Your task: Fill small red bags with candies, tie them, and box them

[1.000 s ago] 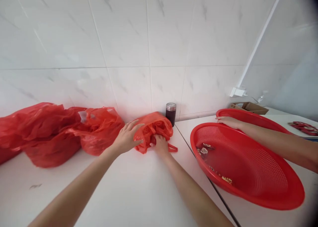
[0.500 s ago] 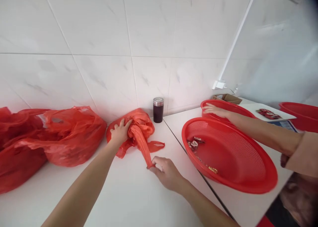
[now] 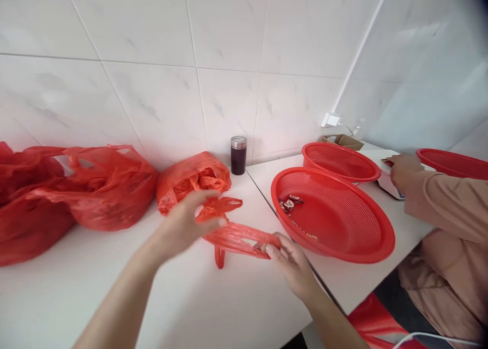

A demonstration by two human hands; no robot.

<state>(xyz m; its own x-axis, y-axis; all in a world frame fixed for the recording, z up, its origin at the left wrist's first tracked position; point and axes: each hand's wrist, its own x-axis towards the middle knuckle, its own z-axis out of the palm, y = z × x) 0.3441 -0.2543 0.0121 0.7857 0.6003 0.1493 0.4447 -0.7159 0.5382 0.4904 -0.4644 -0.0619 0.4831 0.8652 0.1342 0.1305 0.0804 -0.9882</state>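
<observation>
At mid-frame our right hand (image 3: 292, 265) grips one end of a thin red bag (image 3: 238, 237), stretched toward our left hand (image 3: 183, 227), its fingers spread open; we cannot tell whether that hand touches the plastic; it partly hides a red bundle (image 3: 198, 168) near the dark cup (image 3: 238, 160); bulging red bags (image 3: 109, 196) crowd the left; right of centre, a red basket (image 3: 324, 224) holds small wrapped pieces (image 3: 288, 205); a co-worker's sleeve (image 3: 453, 201) shows at the right edge.
</observation>
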